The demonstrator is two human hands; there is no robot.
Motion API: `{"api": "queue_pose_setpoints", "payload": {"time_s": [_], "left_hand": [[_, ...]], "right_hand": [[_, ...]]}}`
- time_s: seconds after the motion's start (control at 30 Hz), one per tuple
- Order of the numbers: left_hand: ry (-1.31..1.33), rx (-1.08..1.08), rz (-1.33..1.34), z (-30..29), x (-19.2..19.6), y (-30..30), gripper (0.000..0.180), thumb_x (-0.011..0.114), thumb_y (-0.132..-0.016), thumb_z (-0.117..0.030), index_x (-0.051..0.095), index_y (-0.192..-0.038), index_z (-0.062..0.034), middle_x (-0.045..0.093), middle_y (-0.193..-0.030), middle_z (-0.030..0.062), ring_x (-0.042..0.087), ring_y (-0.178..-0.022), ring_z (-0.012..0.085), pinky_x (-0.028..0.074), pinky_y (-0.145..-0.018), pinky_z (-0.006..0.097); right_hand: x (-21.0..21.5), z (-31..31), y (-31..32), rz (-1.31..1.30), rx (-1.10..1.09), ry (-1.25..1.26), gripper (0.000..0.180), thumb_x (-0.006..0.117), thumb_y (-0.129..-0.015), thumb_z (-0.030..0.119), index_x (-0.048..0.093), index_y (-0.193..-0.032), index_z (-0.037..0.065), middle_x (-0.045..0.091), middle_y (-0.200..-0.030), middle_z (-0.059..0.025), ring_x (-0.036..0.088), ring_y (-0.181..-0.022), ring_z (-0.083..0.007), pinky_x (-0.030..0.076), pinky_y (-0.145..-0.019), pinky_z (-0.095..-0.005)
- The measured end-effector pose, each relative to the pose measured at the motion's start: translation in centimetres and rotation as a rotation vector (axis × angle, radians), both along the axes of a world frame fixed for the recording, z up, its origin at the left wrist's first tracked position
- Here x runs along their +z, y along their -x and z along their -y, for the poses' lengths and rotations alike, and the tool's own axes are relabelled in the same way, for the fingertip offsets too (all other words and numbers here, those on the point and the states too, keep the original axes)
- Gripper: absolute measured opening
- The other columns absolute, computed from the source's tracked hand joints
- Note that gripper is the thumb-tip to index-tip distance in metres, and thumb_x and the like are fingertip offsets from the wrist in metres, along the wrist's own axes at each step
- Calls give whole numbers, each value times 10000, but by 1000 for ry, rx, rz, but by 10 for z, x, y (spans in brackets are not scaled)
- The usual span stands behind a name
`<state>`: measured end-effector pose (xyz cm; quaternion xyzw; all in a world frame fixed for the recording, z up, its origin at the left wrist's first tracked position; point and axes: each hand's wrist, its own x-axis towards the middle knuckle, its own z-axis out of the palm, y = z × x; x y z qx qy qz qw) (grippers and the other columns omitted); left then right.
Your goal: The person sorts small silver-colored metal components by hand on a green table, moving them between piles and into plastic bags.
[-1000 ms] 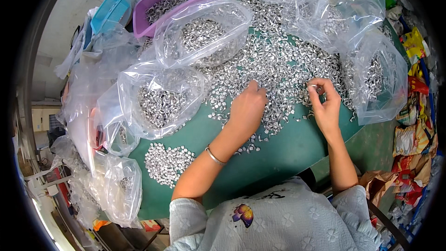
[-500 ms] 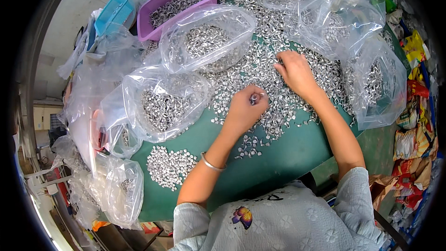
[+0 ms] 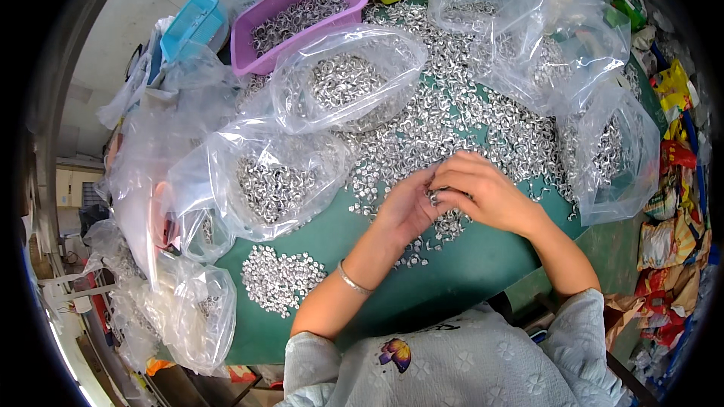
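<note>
Landmark: green table (image 3: 467, 271).

- Left hand (image 3: 403, 207), right hand (image 3: 483, 192): touching over table centre, fingers narrow, pinched together on small metal piece (image 3: 436, 197); piece mostly hidden.
- Loose metal pieces (image 3: 445, 120): spread over far half of table.
- Small pile (image 3: 280, 279): near left edge.
- Clear bags (image 3: 279, 177): open, left of hands.
- Purple tray (image 3: 298, 11): far left corner.

Risk, judged: pinched piece slips into loose spread, gets lost; forearm sweep knocks pieces over near edge.

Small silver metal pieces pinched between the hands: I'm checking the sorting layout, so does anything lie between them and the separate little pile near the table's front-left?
Nothing visible blocks it. Both hands, left hand and right hand, meet over the loose small silver metal pieces; only bare green table lies between them and the small separate pile.
</note>
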<state>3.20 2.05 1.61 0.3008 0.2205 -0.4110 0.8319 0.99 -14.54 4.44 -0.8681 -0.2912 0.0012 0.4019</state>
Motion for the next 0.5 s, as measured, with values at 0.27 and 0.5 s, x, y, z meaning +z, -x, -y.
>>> {"api": "queue_pose_setpoints", "payload": {"time_s": [0.27,0.5], "left_hand": [[-696,-99,952,9,-24,-49,225,548,-906,-170,645,-966,24,509,-601,-9,449,-511,66,336,-446,201],[-1285,-140,1599,30,-36,-83,167,619,-796,-78,680,-943,-28,615,-733,139,607,-655,303,468,-596,395]], "right_hand": [[-53,23,-78,257,-396,305,175,616,-786,64,615,-960,55,565,-984,-72,512,-962,-261,383,-859,-375],[-51,33,-81,214,-354,294,61,591,-799,55,585,-857,37,562,-932,-94,522,-924,-263,386,-821,-380]]}}
